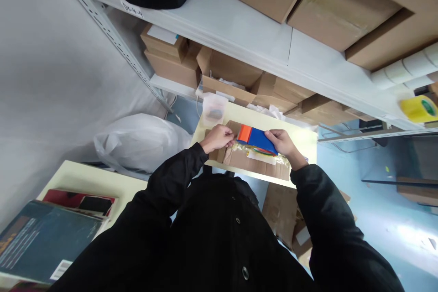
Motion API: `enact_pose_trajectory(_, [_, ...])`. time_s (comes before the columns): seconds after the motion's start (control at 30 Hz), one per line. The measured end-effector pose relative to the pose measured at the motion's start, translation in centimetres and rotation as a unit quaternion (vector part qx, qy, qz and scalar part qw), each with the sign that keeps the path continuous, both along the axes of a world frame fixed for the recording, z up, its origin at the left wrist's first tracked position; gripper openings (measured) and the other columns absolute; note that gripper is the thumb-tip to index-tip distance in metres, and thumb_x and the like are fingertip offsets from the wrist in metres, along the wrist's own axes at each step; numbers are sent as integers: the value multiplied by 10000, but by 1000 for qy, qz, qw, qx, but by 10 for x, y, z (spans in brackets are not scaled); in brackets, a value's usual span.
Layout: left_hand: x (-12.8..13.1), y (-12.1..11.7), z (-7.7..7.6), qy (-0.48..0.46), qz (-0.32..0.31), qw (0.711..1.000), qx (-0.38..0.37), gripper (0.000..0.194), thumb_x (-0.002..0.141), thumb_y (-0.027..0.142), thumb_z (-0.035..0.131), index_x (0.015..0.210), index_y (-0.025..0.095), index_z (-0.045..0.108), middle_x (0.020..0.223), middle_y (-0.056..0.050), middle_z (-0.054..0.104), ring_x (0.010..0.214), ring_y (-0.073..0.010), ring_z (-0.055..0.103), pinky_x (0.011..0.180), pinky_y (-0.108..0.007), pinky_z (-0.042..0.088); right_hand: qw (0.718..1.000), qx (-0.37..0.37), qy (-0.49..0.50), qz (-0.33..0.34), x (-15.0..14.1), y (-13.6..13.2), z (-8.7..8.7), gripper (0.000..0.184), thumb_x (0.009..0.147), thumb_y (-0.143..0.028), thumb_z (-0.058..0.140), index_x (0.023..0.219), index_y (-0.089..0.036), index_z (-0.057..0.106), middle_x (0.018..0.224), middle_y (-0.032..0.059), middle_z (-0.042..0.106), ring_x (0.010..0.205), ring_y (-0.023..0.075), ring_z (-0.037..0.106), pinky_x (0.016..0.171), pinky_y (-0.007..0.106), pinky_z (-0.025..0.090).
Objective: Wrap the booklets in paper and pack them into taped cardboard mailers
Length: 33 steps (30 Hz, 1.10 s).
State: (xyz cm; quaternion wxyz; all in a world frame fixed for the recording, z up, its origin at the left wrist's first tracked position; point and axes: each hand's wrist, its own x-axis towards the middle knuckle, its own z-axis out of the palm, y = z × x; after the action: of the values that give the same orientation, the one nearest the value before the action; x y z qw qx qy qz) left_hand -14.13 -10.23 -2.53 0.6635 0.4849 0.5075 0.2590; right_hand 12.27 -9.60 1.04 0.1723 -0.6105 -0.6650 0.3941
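Here, mid-frame, our right hand [282, 142] grips the blue-and-orange tape dispenser [257, 138]; our left hand [218, 138] pinches, on what we can't tell. The dispenser's probably light and stiff, best held by its blue end.

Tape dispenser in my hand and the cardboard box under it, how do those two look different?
Colour: the tape dispenser is bright blue and orange, while the cardboard box is plain brown with a pale label.
Size: the tape dispenser is clearly smaller than the cardboard box.
Pose: the tape dispenser is gripped in your right hand, whereas the cardboard box lies on the pale table.
Shared: both are in front of your torso.
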Motion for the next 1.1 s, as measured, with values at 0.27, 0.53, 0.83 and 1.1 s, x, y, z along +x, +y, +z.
enact_pose_trajectory(0.27, [-13, -6, -6, 0, 22, 999, -28, 226, 828, 227, 615, 628, 124, 593, 586, -20, 649, 501, -74, 584, 490, -181, 452, 996, 16, -72, 58, 1, 2, 9, 569, 822, -675, 464, 536, -183, 494, 508, -15, 445, 520, 110, 398, 498, 250, 317])
enact_pose_trajectory(0.53, [-74, -1, -31, 20, 77, 995, -56, 315, 714, 419, 722, 669, 124, 623, 607, -15, 620, 527, -74, 545, 503, -199, 447, 994, 33, -97, 45, 55, -2, 20, 556, 818, -641, 493, 499, -199, 387, 492, -37, 330, 496, 94, 311, 466, 247, 282])
enact_pose_trajectory(0.83, [-48, -7, -85, 65, 28, 997, -6, 292, 781, 420, 594, 651, 160, 582, 624, -4, 605, 492, -86, 482, 471, -215, 407, 988, 64, -125, 62, 54, -6, 8, 520, 845, -587, 481, 507, -200, 408, 484, -37, 361, 499, 99, 328, 491, 251, 301])
enact_pose_trajectory(1.1, [-8, -28, -104, 226, 82, 958, 156, 243, 858, 333, 486, 772, 171, 645, 790, -64, 699, 750, -181, 634, 709, -278, 475, 988, 72, -124, 60, 51, -8, 2, 514, 836, -579, 505, 500, -197, 435, 470, -36, 394, 485, 97, 342, 492, 254, 304])
